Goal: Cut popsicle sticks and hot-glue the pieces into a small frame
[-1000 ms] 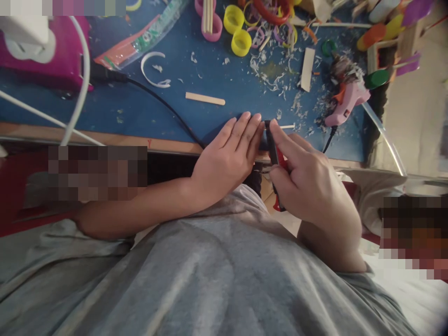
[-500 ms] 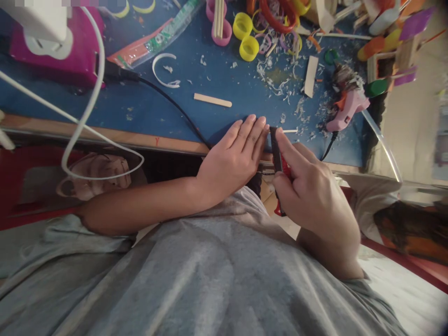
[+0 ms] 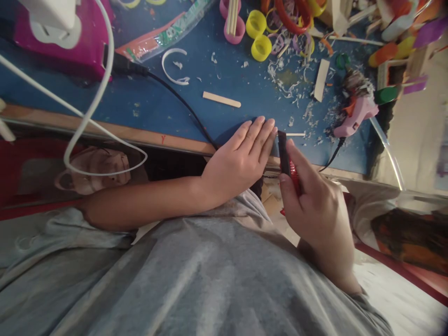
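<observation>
My left hand [image 3: 241, 151] lies flat near the front edge of the blue table [image 3: 157, 114], its fingers stretched out side by side. A thin pale stick [image 3: 296, 134] pokes out to the right of its fingertips; whatever lies under the palm is hidden. In my right hand [image 3: 311, 196] is a red and black utility knife [image 3: 284, 151], with the forefinger along its top. The knife's front end is at the stick, just right of my left fingertips. I cannot tell whether it touches the stick. A flat wooden craft stick [image 3: 222, 99] lies beyond my left hand.
A pink glue gun [image 3: 357, 114] with a clear glue stick rests at the right, among white shavings [image 3: 308, 112]. Yellow rings [image 3: 261, 47] and pink rings [image 3: 234, 30] stand at the back. A magenta power box [image 3: 70, 56], a white cable [image 3: 109, 60] and a black cord [image 3: 178, 100] occupy the left.
The view has shifted, so the table things appear farther right. The knife has drawn back slightly towards me, and more of the thin stick shows. My left hand stays flat.
</observation>
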Tool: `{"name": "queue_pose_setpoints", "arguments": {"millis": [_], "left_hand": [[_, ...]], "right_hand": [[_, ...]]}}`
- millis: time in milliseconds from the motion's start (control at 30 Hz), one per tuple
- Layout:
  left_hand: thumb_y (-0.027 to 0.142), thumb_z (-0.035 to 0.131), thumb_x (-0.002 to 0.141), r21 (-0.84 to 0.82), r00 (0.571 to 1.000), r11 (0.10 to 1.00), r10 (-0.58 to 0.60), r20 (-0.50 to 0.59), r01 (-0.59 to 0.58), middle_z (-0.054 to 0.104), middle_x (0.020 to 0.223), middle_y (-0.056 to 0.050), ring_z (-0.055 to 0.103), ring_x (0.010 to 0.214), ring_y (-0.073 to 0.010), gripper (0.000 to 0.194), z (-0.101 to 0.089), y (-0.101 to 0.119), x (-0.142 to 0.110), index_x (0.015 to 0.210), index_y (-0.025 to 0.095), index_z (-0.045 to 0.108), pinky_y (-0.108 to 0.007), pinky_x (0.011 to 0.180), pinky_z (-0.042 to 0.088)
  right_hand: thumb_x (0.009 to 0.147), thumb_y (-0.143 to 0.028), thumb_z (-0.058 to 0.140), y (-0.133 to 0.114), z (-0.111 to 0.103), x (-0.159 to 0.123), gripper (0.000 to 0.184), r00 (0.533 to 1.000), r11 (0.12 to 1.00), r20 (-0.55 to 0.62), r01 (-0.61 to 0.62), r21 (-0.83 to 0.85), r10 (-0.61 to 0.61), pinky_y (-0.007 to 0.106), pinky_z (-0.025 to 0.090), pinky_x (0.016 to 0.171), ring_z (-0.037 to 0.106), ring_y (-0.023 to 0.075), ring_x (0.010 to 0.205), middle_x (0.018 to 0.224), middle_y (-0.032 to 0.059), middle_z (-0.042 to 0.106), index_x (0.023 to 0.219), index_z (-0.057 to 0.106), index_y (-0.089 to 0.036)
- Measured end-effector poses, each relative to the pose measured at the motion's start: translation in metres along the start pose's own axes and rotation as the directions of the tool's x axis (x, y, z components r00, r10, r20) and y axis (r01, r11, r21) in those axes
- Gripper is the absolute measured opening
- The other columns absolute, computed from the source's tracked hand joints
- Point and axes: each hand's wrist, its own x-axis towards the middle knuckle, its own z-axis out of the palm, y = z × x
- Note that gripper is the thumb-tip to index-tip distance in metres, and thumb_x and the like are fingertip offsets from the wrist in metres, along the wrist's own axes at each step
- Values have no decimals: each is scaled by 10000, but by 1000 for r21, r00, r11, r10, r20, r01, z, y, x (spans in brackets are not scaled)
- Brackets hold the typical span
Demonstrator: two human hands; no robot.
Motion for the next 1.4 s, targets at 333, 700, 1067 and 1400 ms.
{"name": "queue_pose_setpoints", "arguments": {"millis": [333, 700, 1067, 1400], "left_hand": [[180, 388, 1215, -36, 998, 999, -17, 54, 19, 554, 1745, -269, 574, 1653, -366, 549, -3, 0, 2, 1688, -66, 519, -503, 1390, 518], [210, 389, 1198, -114, 995, 992, -43, 94, 53, 487, 1814, -231, 494, 1713, -362, 595, -3, -1, 0, 1747, -6, 468, -530, 1437, 460], [194, 375, 1195, -131, 993, 989, -52, 104, 66, 493, 1820, -214, 492, 1715, -353, 592, -3, -2, 2, 1747, 5, 470, -514, 1439, 458], [208, 423, 1172, -126, 994, 990, -50, 94, 62, 491, 1819, -235, 488, 1717, -378, 614, -1, 0, 1, 1748, -2, 467, -544, 1430, 464]], "right_hand": [[1129, -248, 468, 0, 1, 1, 653, 1000, 997, 28, 13, -81, -10, 402, 625, 638, 820, 287, 763, 1083, 142, 893, 1780, 502, -216], [1111, -226, 450, -7, -1, 9, 662, 999, 983, 52, 14, -182, -5, 376, 501, 573, 735, 269, 661, 875, 107, 813, 1768, 515, -185], [1082, -204, 445, -14, 0, 27, 670, 998, 977, 47, 46, -207, -37, 361, 462, 558, 651, 235, 581, 804, 90, 775, 1743, 546, -236], [1077, -195, 444, -14, -2, 17, 691, 999, 981, 50, 18, -194, -8, 363, 488, 569, 690, 244, 628, 924, 126, 838, 1764, 516, -214]]}}
